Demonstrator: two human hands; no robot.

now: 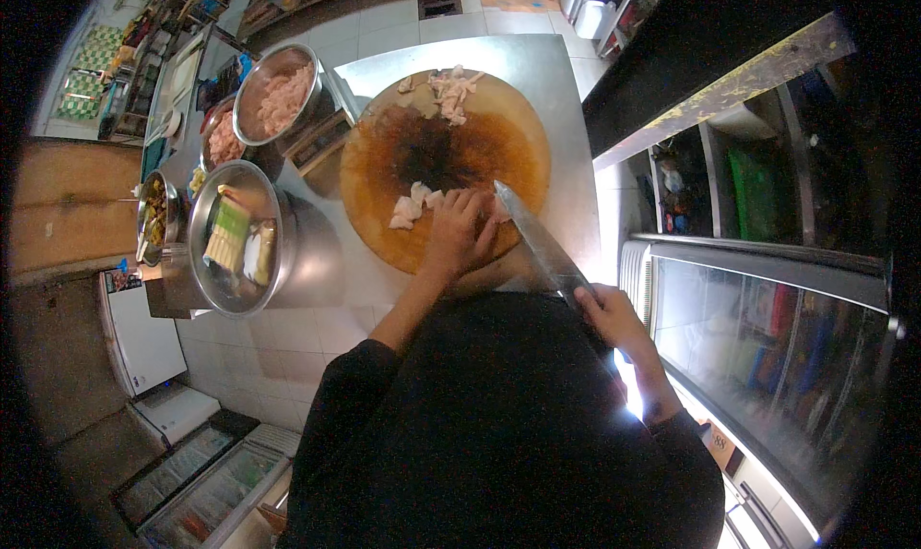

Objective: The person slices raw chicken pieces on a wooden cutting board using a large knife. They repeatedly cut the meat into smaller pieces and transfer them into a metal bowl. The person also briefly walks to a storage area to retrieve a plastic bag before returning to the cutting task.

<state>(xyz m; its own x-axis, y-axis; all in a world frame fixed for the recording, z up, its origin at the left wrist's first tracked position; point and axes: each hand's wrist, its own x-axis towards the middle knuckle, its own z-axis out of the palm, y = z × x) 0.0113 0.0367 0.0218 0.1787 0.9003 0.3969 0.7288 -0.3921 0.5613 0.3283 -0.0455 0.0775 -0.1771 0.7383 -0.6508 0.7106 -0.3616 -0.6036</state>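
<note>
A round wooden chopping block, darkly stained in the middle, lies in front of me. My left hand presses down near its front edge, with raw meat showing beside the fingers; the part beneath them is hidden. Pale cut pieces of meat lie just left of these fingers. In my right hand is the handle of a long kitchen knife. Its blade points up and left, the tip close to the meat at my left hand. A small heap of pale scraps sits at the block's far edge.
The block rests on a steel table. To the left stand a steel bowl of raw meat, a second bowl of meat, and a basin holding a green-and-cream packet. A glass-fronted cabinet is at right.
</note>
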